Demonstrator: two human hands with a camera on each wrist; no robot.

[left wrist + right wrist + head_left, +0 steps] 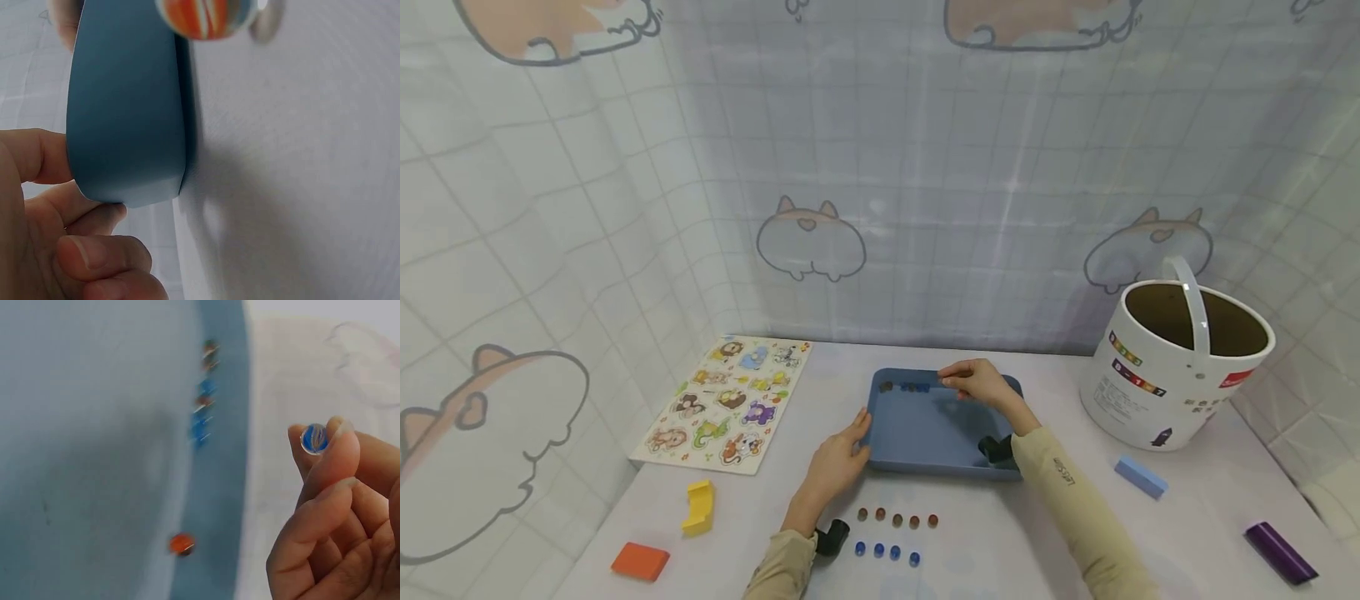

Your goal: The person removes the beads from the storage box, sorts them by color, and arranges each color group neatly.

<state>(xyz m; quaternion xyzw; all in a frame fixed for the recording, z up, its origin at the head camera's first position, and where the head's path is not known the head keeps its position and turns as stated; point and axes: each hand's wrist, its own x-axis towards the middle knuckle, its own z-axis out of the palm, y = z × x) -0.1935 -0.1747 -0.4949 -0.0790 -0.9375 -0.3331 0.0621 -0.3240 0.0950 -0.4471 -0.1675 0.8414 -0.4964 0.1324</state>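
a blue marble (314, 438) is being pinched between the thumb and fingertips of the right hand (981, 383), which is being held over the far edge of the blue tray (925, 433). the marble is sitting right at the fingertips, above the tray's rim and just beside the little line of marbles (204, 394) lying along the tray's far wall (roughly six, though they're blurry in the wrist view, so the count isn't certain). one orange marble (181, 544) is lying apart from that line on the tray floor.

the tray's near left corner is being gripped by the left hand (838, 462), fingers curled around the corner wall in the left wrist view.

on the table in front of the tray, two rows are being kept: five reddish marbles (897, 519) and, nearer, four blue ones (886, 552).

also being seen: one animal puzzle board (726, 402), one white bucket (1176, 367), one yellow block (699, 506), one orange block (640, 561), one light blue block (1140, 477) and one purple block (1280, 552).
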